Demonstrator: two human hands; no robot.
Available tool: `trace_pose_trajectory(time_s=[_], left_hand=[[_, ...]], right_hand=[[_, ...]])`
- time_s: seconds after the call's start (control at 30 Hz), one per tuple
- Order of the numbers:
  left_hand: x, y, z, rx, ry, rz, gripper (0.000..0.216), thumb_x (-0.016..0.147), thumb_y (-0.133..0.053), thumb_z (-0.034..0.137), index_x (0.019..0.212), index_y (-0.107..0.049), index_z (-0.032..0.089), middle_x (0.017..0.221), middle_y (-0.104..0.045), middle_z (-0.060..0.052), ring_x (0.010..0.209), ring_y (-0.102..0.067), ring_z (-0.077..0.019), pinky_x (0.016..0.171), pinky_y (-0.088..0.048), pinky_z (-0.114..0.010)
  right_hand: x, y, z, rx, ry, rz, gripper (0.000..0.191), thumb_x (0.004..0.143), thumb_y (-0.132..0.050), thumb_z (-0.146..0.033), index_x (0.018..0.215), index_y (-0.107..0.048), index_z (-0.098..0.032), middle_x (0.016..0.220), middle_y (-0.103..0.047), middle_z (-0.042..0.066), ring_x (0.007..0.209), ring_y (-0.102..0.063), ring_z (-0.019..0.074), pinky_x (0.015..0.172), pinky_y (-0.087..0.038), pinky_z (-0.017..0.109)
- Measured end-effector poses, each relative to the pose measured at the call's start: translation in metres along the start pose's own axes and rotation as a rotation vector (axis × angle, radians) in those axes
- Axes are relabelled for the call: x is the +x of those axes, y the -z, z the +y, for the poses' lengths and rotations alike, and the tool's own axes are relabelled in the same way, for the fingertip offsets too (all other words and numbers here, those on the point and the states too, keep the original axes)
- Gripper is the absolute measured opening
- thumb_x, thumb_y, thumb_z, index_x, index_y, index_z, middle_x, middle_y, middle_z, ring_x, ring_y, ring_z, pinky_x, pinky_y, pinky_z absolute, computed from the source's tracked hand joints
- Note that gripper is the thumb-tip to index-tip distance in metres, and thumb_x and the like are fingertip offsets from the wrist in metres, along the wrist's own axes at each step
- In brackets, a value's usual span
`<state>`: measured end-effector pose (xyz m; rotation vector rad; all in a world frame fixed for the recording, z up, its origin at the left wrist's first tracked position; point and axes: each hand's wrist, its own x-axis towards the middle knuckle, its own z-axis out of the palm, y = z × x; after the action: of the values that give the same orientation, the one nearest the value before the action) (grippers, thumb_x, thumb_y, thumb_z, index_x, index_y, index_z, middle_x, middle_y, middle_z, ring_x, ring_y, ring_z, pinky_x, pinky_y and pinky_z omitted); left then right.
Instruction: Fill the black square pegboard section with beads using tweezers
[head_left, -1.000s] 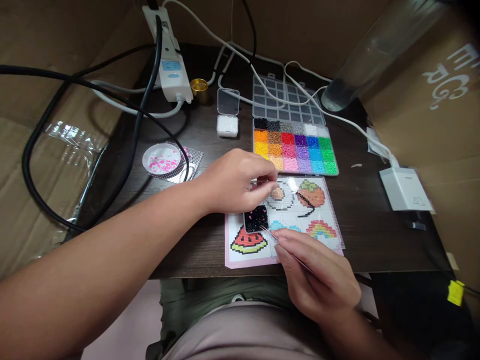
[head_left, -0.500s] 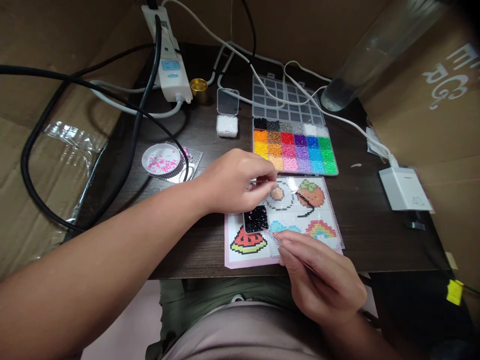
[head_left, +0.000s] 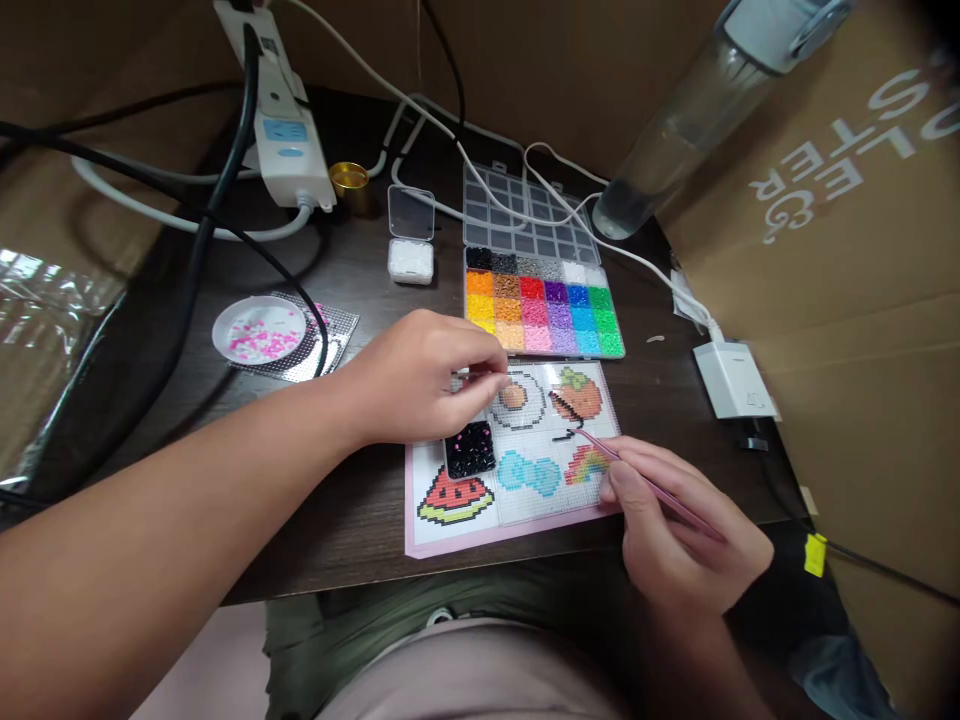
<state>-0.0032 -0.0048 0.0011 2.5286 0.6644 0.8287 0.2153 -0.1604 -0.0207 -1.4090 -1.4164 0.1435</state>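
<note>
A clear pegboard (head_left: 532, 440) lies over a pink-edged pattern sheet (head_left: 450, 535) showing a watermelon, an egg, a persimmon, a cloud and a rainbow. My left hand (head_left: 420, 385) rests on the board's upper left, fingers pinched at its edge, just above a small open case of black beads (head_left: 469, 450). My right hand (head_left: 675, 530) grips thin pink tweezers (head_left: 622, 465); their tip touches the board below the persimmon, at a line of black beads.
A sorted box of coloured beads (head_left: 544, 305) with its lid open sits behind the board. Farther back are a small case of white beads (head_left: 411, 260), a gold cap (head_left: 350, 182), a power strip (head_left: 281, 130) with cables, a clear bottle (head_left: 675, 130). A dish of pink beads (head_left: 259, 330) sits left, a white charger (head_left: 733, 380) right.
My right hand moved the tweezers from the black bead case rightward to the persimmon area. The view shifted, so everything sits further left. My left hand stayed on the board.
</note>
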Motion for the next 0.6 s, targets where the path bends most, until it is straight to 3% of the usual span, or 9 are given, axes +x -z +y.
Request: trace_pose_trajectory(time_s=[0.6], left_hand=[[0.0,-0.0001,0.0004,0.006,-0.015,0.013,0.013,0.086,-0.058,0.02,0.079,-0.069,0.018,0.069,-0.07,0.002,0.054,-0.055,-0.0068,0.054,-0.038,-0.021]], right_hand=[[-0.0007,-0.0011,0.0083,-0.001,0.004,-0.139,0.017,0.082,-0.071,-0.008,0.092,-0.078,-0.021,0.087,-0.078,0.006,0.08,-0.076,0.0218,0.063,-0.065,0.031]])
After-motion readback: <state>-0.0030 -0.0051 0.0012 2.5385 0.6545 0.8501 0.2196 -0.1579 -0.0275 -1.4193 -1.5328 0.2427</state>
